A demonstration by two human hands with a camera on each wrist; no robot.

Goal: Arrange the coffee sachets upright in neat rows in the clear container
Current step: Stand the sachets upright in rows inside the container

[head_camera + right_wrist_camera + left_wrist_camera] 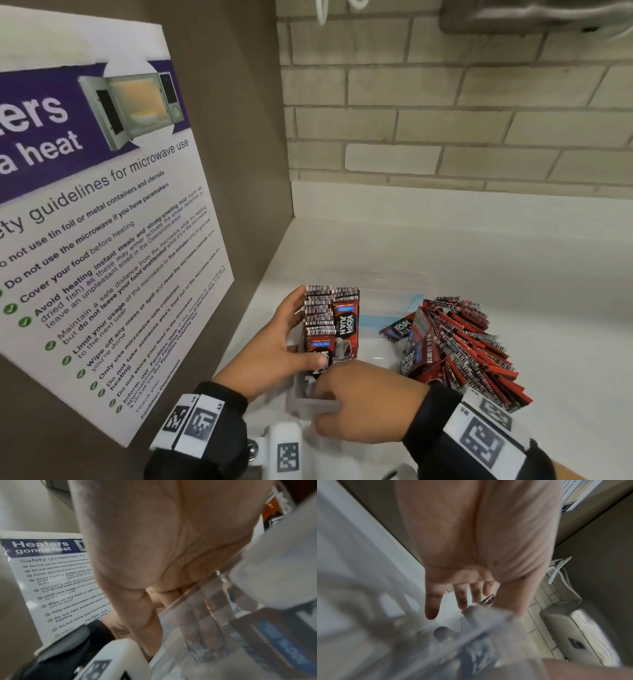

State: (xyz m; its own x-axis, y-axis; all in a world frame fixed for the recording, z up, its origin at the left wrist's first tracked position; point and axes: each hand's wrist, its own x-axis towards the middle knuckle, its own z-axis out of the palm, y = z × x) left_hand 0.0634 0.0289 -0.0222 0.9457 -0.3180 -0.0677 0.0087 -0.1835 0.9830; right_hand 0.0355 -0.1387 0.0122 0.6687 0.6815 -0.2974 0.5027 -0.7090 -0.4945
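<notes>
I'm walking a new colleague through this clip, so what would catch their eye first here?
Probably the red and black Kopi Juan sachets standing in rows at the left end of the clear container, with both hands at them: the left hand braces the rows. Next, the loose sachet pile fanned out on the right, then the microwave safety poster on the left wall.
</notes>
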